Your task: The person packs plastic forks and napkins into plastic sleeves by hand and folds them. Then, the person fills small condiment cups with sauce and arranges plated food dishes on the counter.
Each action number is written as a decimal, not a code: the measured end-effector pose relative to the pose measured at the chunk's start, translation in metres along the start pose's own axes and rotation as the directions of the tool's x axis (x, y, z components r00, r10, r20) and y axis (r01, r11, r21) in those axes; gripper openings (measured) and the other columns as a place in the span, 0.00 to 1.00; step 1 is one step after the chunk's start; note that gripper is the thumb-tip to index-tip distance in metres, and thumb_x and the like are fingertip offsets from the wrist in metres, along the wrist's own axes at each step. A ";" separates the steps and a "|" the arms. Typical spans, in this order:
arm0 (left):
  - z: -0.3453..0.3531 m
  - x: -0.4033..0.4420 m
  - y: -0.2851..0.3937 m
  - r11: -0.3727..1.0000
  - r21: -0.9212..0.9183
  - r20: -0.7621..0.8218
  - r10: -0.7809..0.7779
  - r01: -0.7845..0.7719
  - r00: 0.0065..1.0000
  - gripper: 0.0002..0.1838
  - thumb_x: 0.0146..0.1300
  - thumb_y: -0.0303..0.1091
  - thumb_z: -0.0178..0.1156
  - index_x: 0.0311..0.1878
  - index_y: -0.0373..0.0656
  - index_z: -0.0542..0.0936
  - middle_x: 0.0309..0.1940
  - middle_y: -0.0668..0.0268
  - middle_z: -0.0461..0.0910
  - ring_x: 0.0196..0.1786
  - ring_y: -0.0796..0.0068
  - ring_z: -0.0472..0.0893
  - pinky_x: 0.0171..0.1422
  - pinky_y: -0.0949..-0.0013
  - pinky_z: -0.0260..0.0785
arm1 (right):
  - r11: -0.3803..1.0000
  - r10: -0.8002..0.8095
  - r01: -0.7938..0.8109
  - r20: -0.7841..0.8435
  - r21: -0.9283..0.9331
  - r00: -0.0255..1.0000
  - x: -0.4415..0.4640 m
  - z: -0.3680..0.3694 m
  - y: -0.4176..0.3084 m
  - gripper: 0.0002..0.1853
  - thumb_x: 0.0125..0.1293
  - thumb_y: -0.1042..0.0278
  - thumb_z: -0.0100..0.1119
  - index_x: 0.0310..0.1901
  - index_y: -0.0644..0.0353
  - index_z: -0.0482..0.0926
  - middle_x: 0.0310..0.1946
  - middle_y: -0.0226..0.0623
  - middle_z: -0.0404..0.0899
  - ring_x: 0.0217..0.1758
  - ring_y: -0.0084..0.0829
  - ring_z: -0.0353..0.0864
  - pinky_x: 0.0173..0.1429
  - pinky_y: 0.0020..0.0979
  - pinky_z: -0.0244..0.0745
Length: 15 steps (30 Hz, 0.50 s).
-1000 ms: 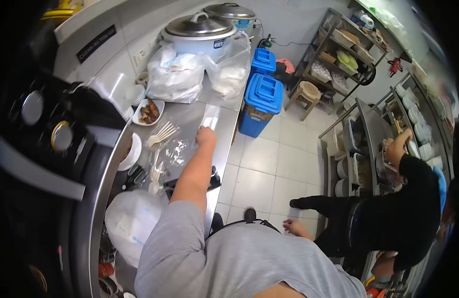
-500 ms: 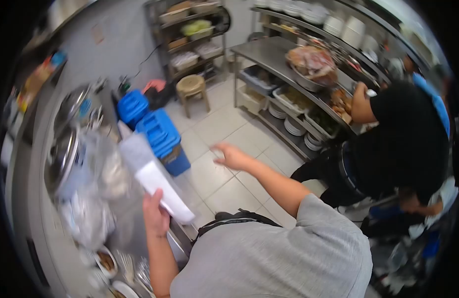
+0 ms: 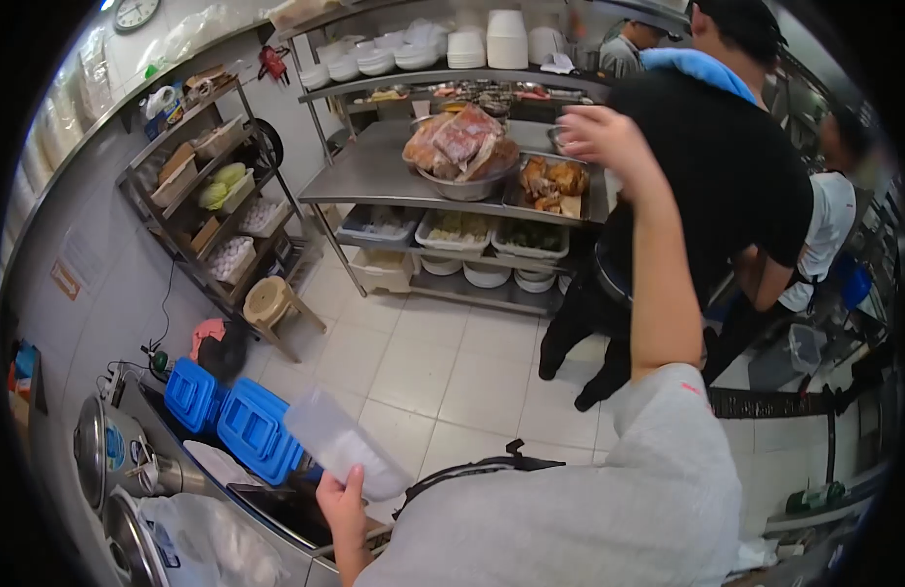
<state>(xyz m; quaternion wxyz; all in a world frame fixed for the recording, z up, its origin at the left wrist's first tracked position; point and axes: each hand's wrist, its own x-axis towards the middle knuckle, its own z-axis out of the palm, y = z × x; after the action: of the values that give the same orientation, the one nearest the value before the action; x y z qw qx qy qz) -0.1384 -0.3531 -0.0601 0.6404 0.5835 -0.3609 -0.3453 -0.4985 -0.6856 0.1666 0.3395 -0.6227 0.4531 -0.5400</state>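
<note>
Low in the view, my left hand (image 3: 343, 504) grips the near end of a long, flat, white and partly see-through plastic packet (image 3: 345, 448), thumb on top. Its exact kind I cannot make out. My right hand (image 3: 609, 145) is raised at the end of an outstretched arm, fingers apart and holding nothing. From here it overlaps a co-worker's black shirt (image 3: 712, 147) and the right end of a steel table (image 3: 360, 161). Nearest behind the hand lies a metal tray (image 3: 591, 201) with browned cooked meat (image 3: 552, 184); I see no contact.
A basin (image 3: 467, 188) piled with bagged raw meat (image 3: 462, 142) stands on the table. Blue-lidded bins (image 3: 257, 430), a stool (image 3: 276, 305) and a crate rack (image 3: 193, 186) are at left. Lidded pots (image 3: 105, 440) line the near left counter. Co-workers stand at right.
My right hand has risen from over the floor to in front of the steel table, fingers spread. The view has swung right and up. My left hand keeps hold of the white packet.
</note>
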 end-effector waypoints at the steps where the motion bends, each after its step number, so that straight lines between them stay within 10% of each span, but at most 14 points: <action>1: 0.003 0.004 0.002 1.000 -0.013 0.021 -0.019 0.019 1.000 0.17 0.65 0.32 0.60 0.53 0.31 0.75 0.48 0.62 0.80 0.48 0.76 0.77 0.56 0.71 0.66 | 0.990 -0.113 0.099 0.139 0.103 0.984 -0.032 0.034 -0.006 0.21 0.59 0.62 0.64 0.53 0.60 0.77 0.36 0.36 0.82 0.39 0.26 0.81 0.46 0.27 0.76; 3: 0.013 0.009 0.008 1.000 0.007 0.054 0.019 -0.019 0.998 0.16 0.67 0.33 0.58 0.52 0.31 0.76 0.46 0.62 0.80 0.46 0.77 0.77 0.54 0.71 0.67 | 0.876 -0.396 0.458 0.315 -0.153 0.863 -0.078 0.097 0.019 0.25 0.60 0.62 0.64 0.58 0.60 0.73 0.46 0.36 0.80 0.46 0.27 0.80 0.51 0.29 0.76; 6: 0.022 0.020 0.006 1.000 -0.021 0.153 0.010 -0.006 0.988 0.15 0.66 0.32 0.60 0.50 0.32 0.77 0.43 0.64 0.81 0.43 0.79 0.76 0.49 0.73 0.68 | 0.995 -0.084 -0.004 0.856 0.100 0.511 -0.154 0.159 0.023 0.46 0.55 0.64 0.69 0.72 0.55 0.53 0.73 0.43 0.49 0.73 0.35 0.57 0.69 0.38 0.60; 8: 0.029 0.024 0.005 1.000 0.006 0.245 -0.023 0.022 0.969 0.14 0.66 0.32 0.60 0.48 0.31 0.78 0.41 0.65 0.81 0.42 0.80 0.76 0.49 0.74 0.68 | 0.809 -0.095 -0.486 0.889 0.331 0.448 -0.194 0.194 0.050 0.44 0.54 0.60 0.71 0.69 0.63 0.58 0.66 0.47 0.63 0.63 0.34 0.69 0.63 0.32 0.65; 12: 0.037 0.040 -0.008 0.964 0.209 0.460 -0.246 0.165 0.853 0.20 0.66 0.33 0.60 0.57 0.32 0.73 0.48 0.59 0.79 0.48 0.75 0.76 0.55 0.68 0.67 | 0.778 -0.003 -0.506 0.807 0.373 0.591 -0.210 0.215 0.075 0.24 0.60 0.66 0.65 0.57 0.63 0.74 0.50 0.40 0.79 0.53 0.28 0.77 0.57 0.29 0.70; 15: 0.040 0.036 -0.040 0.938 0.345 0.216 -0.070 -0.009 0.974 0.29 0.69 0.43 0.55 0.66 0.36 0.63 0.58 0.52 0.72 0.59 0.65 0.73 0.64 0.56 0.62 | 0.858 0.066 -0.369 0.637 0.357 0.768 -0.215 0.210 0.069 0.13 0.63 0.70 0.61 0.49 0.63 0.81 0.41 0.36 0.83 0.45 0.25 0.80 0.52 0.27 0.73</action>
<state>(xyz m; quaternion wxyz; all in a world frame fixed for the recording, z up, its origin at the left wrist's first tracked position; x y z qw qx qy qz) -0.1563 -0.4074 -0.0954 0.4780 0.6492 -0.4766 -0.3507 -0.3073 -0.5238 -0.0145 0.6661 -0.6035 0.2499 -0.3600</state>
